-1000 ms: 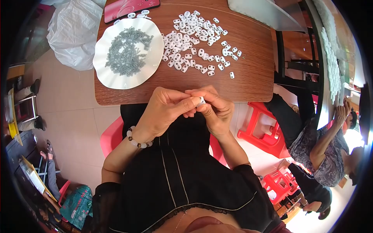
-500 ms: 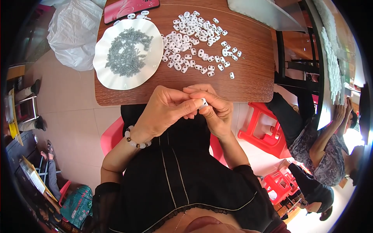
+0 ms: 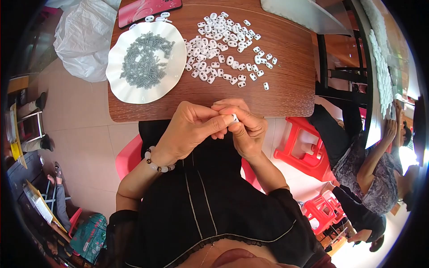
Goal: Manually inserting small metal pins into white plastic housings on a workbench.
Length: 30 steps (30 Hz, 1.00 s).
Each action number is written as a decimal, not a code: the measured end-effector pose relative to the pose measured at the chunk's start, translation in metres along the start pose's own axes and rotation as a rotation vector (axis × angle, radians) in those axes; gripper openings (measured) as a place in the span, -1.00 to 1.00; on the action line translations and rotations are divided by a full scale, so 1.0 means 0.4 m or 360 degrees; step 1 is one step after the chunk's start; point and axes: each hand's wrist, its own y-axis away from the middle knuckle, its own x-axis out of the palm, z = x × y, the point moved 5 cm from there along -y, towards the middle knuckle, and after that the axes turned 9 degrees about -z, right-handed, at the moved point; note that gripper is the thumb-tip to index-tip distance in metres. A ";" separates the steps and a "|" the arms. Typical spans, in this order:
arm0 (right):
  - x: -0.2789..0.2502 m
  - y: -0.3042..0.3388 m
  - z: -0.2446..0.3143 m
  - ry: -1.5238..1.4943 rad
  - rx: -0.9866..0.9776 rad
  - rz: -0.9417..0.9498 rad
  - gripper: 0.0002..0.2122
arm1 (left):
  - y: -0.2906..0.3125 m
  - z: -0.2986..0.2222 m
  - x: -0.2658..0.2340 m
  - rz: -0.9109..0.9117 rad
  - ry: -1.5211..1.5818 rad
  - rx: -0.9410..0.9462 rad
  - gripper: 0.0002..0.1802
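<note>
— White plastic, was that what the two hands were pinching?

— Yes. A small white plastic piece (image 3: pixel 233 118) sat between the fingertips of the left hand (image 3: pixel 192 129) and the right hand (image 3: pixel 246 129). Both hands were closed on it, just off the near edge of the wooden table (image 3: pixel 290 89), above the person's lap. The fingers hid most of it.

— How were the hands set against each other?

— They touched, with the left thumb and forefinger meeting the right ones over the piece. A bead bracelet (image 3: pixel 156 164) circled the left wrist.

— And what lay on the table?

— A loose pile of similar white pieces (image 3: pixel 223 49) was spread over the middle of the top, well apart from the hands. To its left stood a white scalloped plate (image 3: pixel 118 85) holding a heap of small grey springs (image 3: pixel 145 60). A red phone (image 3: pixel 147 9) lay at the far edge, with a few white pieces just beside it.

— Anything off the table?

— A white plastic bag (image 3: pixel 82 40) slumped on the floor to the left. A red stool (image 3: pixel 304 147) stood to the right, and another person (image 3: pixel 371 174) sat beyond it, at the next table.
</note>
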 end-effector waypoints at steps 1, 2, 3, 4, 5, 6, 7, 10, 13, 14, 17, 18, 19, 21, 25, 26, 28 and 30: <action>-0.001 0.002 -0.005 0.0000 0.0001 -0.0002 -0.71 | 0.000 0.001 0.001 -0.0003 0.0016 -0.0020 -0.74; -0.003 0.003 -0.010 0.0020 -0.0036 -0.0002 -0.71 | -0.001 0.002 0.001 -0.0002 0.0015 -0.0022 -0.74; -0.004 0.004 -0.012 0.0040 -0.0074 -0.0001 -0.72 | -0.002 0.005 -0.001 -0.0025 -0.0024 -0.0004 -0.75; -0.002 0.007 -0.011 0.0039 -0.0073 -0.0002 -0.72 | -0.004 0.007 -0.004 -0.0049 -0.0063 0.0015 -0.75; -0.002 0.012 -0.016 -0.0041 0.0049 -0.0034 -0.70 | -0.006 0.010 -0.007 -0.0049 -0.0064 0.0014 -0.75; -0.003 0.014 -0.023 -0.0121 0.0171 -0.0067 -0.68 | -0.008 0.014 -0.009 -0.0033 -0.0040 -0.0010 -0.75; -0.004 0.012 -0.023 -0.0121 0.0170 -0.0067 -0.68 | -0.011 0.018 -0.009 -0.0017 -0.0017 -0.0032 -0.75; -0.006 -0.002 -0.034 -0.0223 0.0273 0.0001 -0.65 | -0.023 0.010 -0.007 -0.0042 0.0043 0.0006 -0.75; -0.006 -0.016 -0.050 -0.0346 0.0301 0.0107 -0.60 | -0.026 0.000 -0.006 -0.0116 0.0034 0.0082 -0.75; -0.004 -0.020 -0.052 -0.0360 0.0289 0.0154 -0.61 | -0.026 0.000 -0.007 -0.0113 0.0032 0.0082 -0.75; 0.000 -0.022 -0.053 -0.0380 0.0297 0.0226 -0.60 | -0.026 -0.001 -0.014 -0.0130 -0.0071 0.0173 -0.74; 0.003 -0.021 -0.054 -0.0387 0.0318 0.0251 -0.58 | -0.026 0.000 -0.018 -0.0135 -0.0088 0.0192 -0.74; 0.002 -0.022 -0.056 -0.0386 0.0318 0.0251 -0.58 | -0.026 -0.001 -0.019 -0.0139 -0.0105 0.0212 -0.74; 0.000 -0.025 -0.055 -0.0307 0.0211 0.0269 -0.56 | -0.025 -0.002 -0.019 -0.0145 -0.0117 0.0214 -0.74; 0.002 -0.028 -0.057 -0.0279 0.0240 0.0293 -0.55 | -0.024 -0.002 -0.026 -0.0161 -0.0111 0.0219 -0.74; 0.004 -0.030 -0.057 -0.0260 0.0221 0.0305 -0.55 | -0.024 -0.001 -0.027 -0.0158 -0.0111 0.0220 -0.74; 0.007 -0.031 -0.055 -0.0237 0.0201 0.0315 -0.55 | -0.024 0.001 -0.032 -0.0165 -0.0122 0.0228 -0.74; 0.009 -0.031 -0.054 -0.0251 0.0227 0.0314 -0.57 | -0.024 0.001 -0.027 -0.0189 -0.0095 0.0228 -0.76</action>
